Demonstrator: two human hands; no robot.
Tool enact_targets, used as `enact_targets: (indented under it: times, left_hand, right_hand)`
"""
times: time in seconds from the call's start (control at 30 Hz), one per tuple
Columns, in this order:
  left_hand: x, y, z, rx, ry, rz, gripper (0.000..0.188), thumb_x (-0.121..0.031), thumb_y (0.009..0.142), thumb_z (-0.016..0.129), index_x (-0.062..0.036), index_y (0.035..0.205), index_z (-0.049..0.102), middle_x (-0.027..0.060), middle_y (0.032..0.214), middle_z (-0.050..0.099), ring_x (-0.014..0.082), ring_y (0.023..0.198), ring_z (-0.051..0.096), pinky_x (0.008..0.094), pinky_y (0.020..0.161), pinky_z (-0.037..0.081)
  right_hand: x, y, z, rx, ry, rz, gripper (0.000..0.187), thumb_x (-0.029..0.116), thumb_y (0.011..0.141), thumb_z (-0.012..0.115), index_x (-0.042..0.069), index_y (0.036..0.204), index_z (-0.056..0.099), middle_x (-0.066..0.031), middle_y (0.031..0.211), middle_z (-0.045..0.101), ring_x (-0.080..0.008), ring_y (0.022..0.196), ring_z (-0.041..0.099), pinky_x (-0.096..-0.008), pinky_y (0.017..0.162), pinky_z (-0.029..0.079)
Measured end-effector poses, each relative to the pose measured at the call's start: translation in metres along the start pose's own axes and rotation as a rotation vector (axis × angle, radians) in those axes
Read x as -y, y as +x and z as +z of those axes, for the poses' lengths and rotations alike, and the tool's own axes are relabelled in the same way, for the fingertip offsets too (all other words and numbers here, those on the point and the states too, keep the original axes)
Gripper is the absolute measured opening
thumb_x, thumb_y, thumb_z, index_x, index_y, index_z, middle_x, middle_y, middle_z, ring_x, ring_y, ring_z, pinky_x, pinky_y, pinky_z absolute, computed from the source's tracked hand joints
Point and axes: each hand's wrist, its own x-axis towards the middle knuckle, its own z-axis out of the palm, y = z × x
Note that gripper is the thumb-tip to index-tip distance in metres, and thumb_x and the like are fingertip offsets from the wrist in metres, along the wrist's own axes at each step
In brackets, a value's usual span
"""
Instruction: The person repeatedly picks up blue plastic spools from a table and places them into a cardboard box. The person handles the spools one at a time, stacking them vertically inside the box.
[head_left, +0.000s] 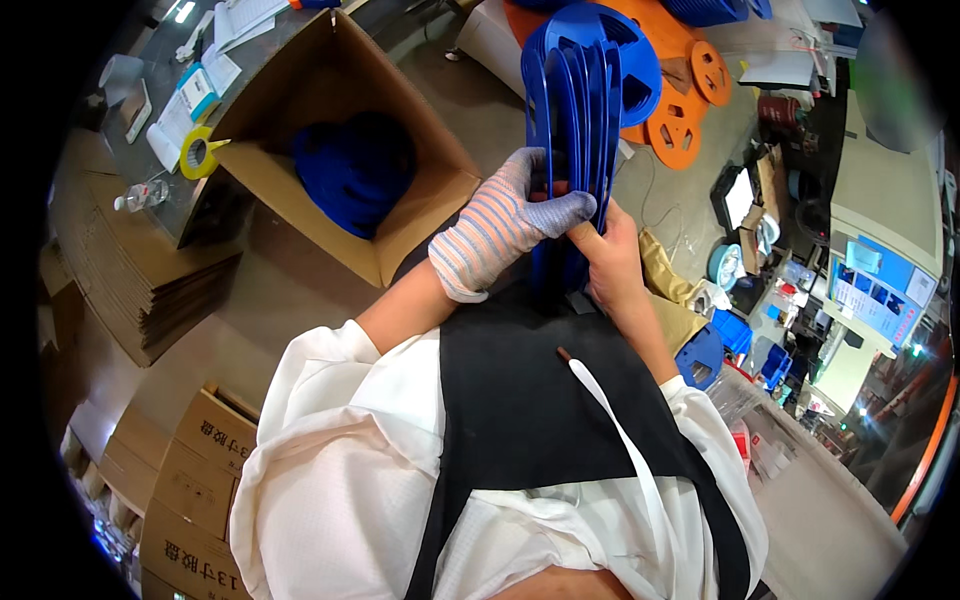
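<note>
Upright in front of my chest stands a stack of blue plastic reel discs, seen nearly edge-on with narrow gaps between them. My left hand, in a striped knit glove, is closed around the near left side of the stack, its thumb across the edges. On the right side my bare right hand grips the same stack, its fingers partly hidden behind the discs. To the left, an open cardboard box holds more blue discs.
Orange discs lie beyond the stack, beside a round blue disc. A dark table at left carries yellow tape and papers. Flattened cardboard is piled below it. Closed cartons stand at lower left, a cluttered bench at right.
</note>
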Motion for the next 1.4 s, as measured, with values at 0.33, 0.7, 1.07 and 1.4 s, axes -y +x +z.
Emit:
enact_targets:
  times: [0.33, 0.7, 1.07, 1.4]
  left_hand:
    - [0.007, -0.045, -0.061, -0.226, -0.554, 0.087, 0.037, -0.018, 0.093, 0.055, 0.0017, 0.124, 0.048, 0.0202, 0.116, 0.06, 0.0302, 0.102, 0.063, 0.0427, 0.091, 0.052]
    - [0.138, -0.009, -0.16, -0.399, -0.615, 0.083, 0.036, -0.015, 0.094, 0.052, 0.0037, 0.125, 0.048, 0.0218, 0.119, 0.06, 0.0345, 0.1, 0.064, 0.0462, 0.088, 0.054]
    - [0.091, -0.12, -0.207, -0.474, -0.776, 0.251, 0.062, -0.022, 0.077, 0.077, -0.0004, 0.128, 0.048, 0.0153, 0.119, 0.059, 0.0222, 0.088, 0.058, 0.0347, 0.074, 0.052]
    - [0.11, -0.118, -0.231, -0.512, -0.823, 0.459, 0.063, -0.026, 0.083, 0.067, -0.0035, 0.137, 0.042, 0.0146, 0.128, 0.056, 0.0249, 0.098, 0.062, 0.0349, 0.08, 0.054]
  right_hand:
    - [0.011, -0.003, -0.029, 0.022, 0.123, 0.061, 0.037, 0.017, 0.092, 0.058, -0.005, 0.121, 0.053, -0.0164, 0.104, 0.066, -0.0216, 0.097, 0.064, -0.0333, 0.086, 0.051]
    - [-0.117, 0.127, -0.038, 0.201, 0.084, 0.248, 0.027, 0.016, 0.093, 0.049, 0.002, 0.117, 0.052, -0.014, 0.104, 0.065, -0.0189, 0.081, 0.065, -0.0294, 0.07, 0.05]
    - [-0.07, 0.061, -0.125, 0.243, 0.213, 0.189, 0.06, 0.034, 0.094, 0.052, -0.005, 0.137, 0.039, -0.0171, 0.111, 0.063, -0.0239, 0.094, 0.065, -0.0334, 0.083, 0.051]
    - [-0.039, 0.052, -0.162, 0.12, 0.602, -0.024, 0.071, 0.049, 0.094, 0.05, -0.001, 0.141, 0.033, -0.0118, 0.106, 0.063, -0.0211, 0.088, 0.064, -0.0338, 0.076, 0.054]
